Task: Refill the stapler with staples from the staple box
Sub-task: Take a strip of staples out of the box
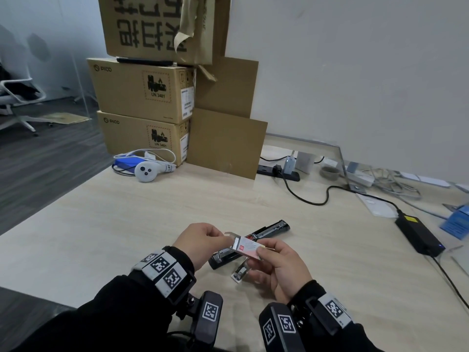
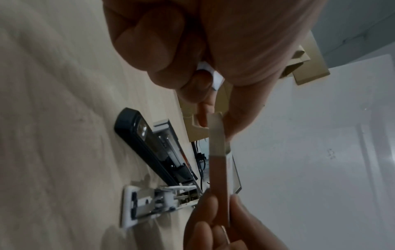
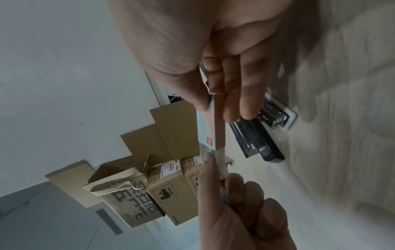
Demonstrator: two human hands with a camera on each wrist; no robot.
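Hands meet at lower centre: right hand (image 1: 276,260) pinches the staple box (image 1: 247,247), left hand (image 1: 203,241) pinches its open flap (image 1: 229,235). Stapler (image 1: 253,243) lies open on the counter (image 1: 127,224) just behind.

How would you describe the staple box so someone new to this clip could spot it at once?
Start at the light wooden table and go to its near edge, where both hands meet above the opened black stapler. The staple box is the small flat pink-and-white carton with a red square mark, held off the table between the left hand and right hand. The stacked brown cartons behind are far larger.
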